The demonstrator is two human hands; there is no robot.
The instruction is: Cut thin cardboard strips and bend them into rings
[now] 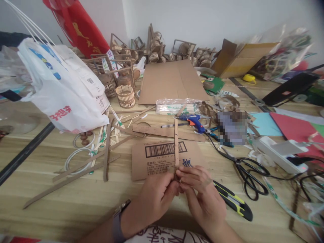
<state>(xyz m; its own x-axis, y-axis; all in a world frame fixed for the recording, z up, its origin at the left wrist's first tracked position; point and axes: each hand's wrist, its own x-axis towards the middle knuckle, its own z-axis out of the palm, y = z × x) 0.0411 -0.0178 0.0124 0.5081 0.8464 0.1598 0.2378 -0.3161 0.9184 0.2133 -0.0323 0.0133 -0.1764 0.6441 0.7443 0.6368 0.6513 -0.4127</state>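
Both hands meet over the front edge of a printed cardboard piece (164,158) and hold one narrow brown cardboard strip (176,141). The strip points away from me, its far part lying across the printed barcode. My left hand (158,190), with a watch on its wrist, pinches the strip's near end. My right hand (202,192) is closed on the same end from the other side, fingers laid over it. The fingers hide that end, so its shape does not show. Close to my right hand lies a yellow-and-black utility knife (234,199).
Black scissors (249,175) and a white power strip (280,155) lie on the right. A blue glue gun (193,121) rests beyond the cardboard. Loose strips (73,182) and a white plastic bag (60,91) are on the left. Small slatted baskets (126,96) stand behind.
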